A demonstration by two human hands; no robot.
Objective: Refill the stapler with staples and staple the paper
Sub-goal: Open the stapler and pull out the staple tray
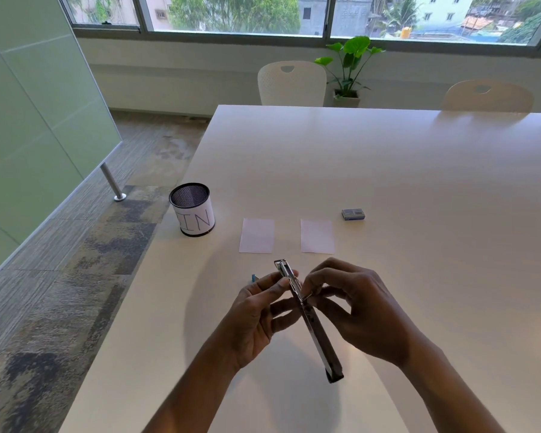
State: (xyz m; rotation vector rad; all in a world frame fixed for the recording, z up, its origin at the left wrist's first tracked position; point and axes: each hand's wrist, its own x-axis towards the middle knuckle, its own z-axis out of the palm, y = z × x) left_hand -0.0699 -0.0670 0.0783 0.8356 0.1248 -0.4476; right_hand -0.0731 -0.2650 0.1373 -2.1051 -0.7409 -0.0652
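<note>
Just above the near part of the white bench (419, 182), an opened metal stapler (310, 317) is held in the air between both hands, its long body tilted, one end raised toward the papers and the dark end pointing back toward the person. The left hand (256, 317) is clamped on the upper part of the stapler, thumb pressed against its side. The fingertips of the right hand (356, 310) are pinched together at the stapler's middle, on something too small to be identified. A small blue item (253, 278) is partly hidden behind the left fingers. Farther out, two small paper sheets (256, 235) (317, 236) are laid flat side by side, apart from each other. A small staple box (353, 214) is seen beyond them to the right, and a mesh cup labelled "BIN" (192, 209) stands at the left edge. Two white chairs (291, 83) and a potted plant (349, 70) are seen by the window
</note>
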